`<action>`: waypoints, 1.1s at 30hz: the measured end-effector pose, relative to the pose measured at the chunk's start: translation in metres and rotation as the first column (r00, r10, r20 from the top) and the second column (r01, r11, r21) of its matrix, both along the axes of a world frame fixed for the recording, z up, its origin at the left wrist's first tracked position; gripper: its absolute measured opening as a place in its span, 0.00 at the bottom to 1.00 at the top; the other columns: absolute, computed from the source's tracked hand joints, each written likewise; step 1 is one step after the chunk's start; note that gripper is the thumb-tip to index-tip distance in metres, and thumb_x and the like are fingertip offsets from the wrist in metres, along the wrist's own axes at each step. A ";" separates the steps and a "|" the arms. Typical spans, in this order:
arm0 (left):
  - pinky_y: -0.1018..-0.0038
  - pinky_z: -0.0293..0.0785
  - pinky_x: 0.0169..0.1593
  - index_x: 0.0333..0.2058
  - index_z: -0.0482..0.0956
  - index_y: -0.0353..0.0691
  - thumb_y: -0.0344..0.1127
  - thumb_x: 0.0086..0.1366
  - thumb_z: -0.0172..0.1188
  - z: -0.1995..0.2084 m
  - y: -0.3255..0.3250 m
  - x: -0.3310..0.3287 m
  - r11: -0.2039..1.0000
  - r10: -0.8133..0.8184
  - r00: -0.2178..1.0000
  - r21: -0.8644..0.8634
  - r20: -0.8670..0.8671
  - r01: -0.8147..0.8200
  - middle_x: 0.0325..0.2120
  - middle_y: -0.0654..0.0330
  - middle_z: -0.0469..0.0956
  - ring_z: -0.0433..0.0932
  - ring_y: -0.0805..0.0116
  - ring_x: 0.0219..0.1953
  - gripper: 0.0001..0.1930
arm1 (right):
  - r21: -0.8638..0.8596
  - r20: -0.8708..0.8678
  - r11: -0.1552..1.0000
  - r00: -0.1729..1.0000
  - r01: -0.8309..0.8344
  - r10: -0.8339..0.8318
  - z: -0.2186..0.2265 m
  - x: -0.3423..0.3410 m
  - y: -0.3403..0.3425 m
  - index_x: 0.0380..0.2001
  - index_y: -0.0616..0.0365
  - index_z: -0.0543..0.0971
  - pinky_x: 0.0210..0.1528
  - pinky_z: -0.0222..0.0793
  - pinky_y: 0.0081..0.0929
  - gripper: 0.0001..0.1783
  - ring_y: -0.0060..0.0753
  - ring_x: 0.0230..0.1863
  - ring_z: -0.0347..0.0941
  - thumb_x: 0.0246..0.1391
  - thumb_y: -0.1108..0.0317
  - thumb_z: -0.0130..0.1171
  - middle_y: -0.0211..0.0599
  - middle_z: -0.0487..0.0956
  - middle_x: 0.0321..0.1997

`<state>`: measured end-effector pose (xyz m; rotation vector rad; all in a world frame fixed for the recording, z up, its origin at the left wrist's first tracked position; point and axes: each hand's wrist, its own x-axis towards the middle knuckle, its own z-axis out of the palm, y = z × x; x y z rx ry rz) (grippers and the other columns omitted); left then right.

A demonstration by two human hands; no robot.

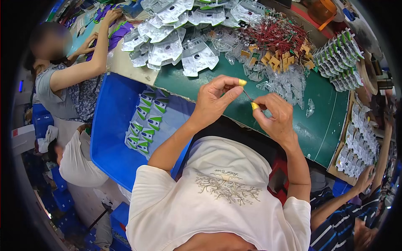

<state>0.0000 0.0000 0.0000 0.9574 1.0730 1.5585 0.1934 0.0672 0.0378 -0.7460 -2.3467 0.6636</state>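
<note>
Wire (pixel 248 96): held in the short gap between two pinches, above the bench (pixel 322 134).
Left hand (pixel 211 100): thumb and finger are clamped on its upper end.
Right hand (pixel 276 115): fingertips are clamped on its lower end.
Red wires (pixel 272 33): heaped beyond, beside clear parts (pixel 289 85).
Blue bin (pixel 109 121): set at left.

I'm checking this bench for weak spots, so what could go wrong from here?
The thin reddish strand, seemingly pinched by the left hand and right hand, might slip or get damaged if pulled hard. The red wires lie tangled in a heap, so drawing one out could drag others along. The white shells overlap in a pile and might slide if bumped.
</note>
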 end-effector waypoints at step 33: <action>0.78 0.77 0.37 0.51 0.72 0.39 0.32 0.64 0.65 -0.009 -0.012 -0.021 0.941 -0.246 0.953 -0.192 0.178 0.279 0.33 0.64 0.79 0.79 0.76 0.32 0.18 | -0.572 -0.147 0.817 0.989 -0.077 -0.010 -0.025 -0.010 -0.006 0.35 0.63 0.80 0.29 0.63 0.13 0.06 0.14 0.27 0.67 0.53 0.79 0.62 0.27 0.76 0.31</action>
